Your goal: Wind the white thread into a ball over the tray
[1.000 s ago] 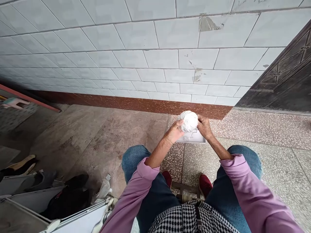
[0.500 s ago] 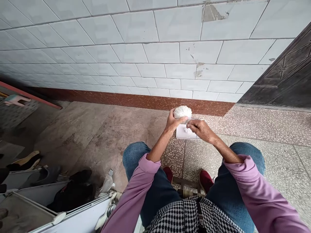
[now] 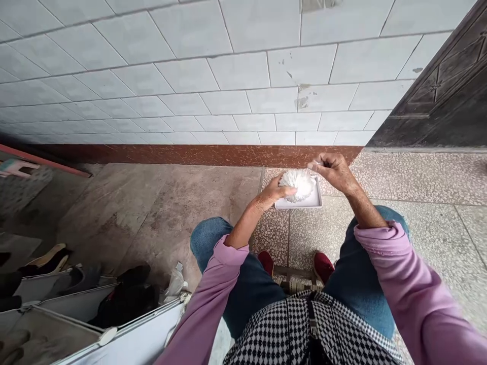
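The round white bundle (image 3: 300,183) hides part of the white tray (image 3: 315,202). The left fingers (image 3: 288,192) cover the bundle's eight o'clock side. Anything in the right fingers (image 3: 322,170) is too small to tell. The picture's edge cuts off the dark door (image 3: 449,106) at two o'clock and the rack (image 3: 133,332) at eight.

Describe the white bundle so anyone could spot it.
Near the foot of the tiled wall, find the pale tray on speckled floor. Overlapping it in view, in the left hand, is the bundle: rounded and ruffled, unlike the flat tray.
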The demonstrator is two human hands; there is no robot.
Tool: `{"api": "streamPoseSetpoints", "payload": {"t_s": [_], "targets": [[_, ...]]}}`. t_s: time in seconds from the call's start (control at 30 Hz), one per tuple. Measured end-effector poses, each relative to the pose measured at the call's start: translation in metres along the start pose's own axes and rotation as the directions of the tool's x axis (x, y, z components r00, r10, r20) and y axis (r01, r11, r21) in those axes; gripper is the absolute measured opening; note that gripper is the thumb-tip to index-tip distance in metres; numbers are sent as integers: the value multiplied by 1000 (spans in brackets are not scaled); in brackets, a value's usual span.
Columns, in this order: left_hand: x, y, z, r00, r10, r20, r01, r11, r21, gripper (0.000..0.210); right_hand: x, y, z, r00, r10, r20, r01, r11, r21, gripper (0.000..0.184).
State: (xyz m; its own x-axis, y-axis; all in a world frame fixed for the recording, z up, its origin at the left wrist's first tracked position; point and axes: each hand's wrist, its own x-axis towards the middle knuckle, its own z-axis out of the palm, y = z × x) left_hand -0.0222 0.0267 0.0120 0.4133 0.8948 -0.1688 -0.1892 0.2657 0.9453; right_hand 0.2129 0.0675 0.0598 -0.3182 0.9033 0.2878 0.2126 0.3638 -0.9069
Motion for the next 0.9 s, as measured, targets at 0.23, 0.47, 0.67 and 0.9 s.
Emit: {"api": "streamPoseSetpoints", "payload": {"t_s": [0.23,0.47,0.67,0.9], "targets": [[-3,13,15,1000,-16,22,20,978,-207,69,1,21,24,992,127,-23,-120,971,207,60],[8,7,11,992,-52,-118,7,937,-351,60,-1,56,60,938,341,-67,-309,908,284,36],[17,4,7,954,-41,-298,-84,914,-397,63,-4,56,73,932,360,-35,-359,933,28,20],[17,5,8,904,-33,-426,-145,915,-377,66,-11,34,80,951,307,24,-296,933,-204,19]]}}
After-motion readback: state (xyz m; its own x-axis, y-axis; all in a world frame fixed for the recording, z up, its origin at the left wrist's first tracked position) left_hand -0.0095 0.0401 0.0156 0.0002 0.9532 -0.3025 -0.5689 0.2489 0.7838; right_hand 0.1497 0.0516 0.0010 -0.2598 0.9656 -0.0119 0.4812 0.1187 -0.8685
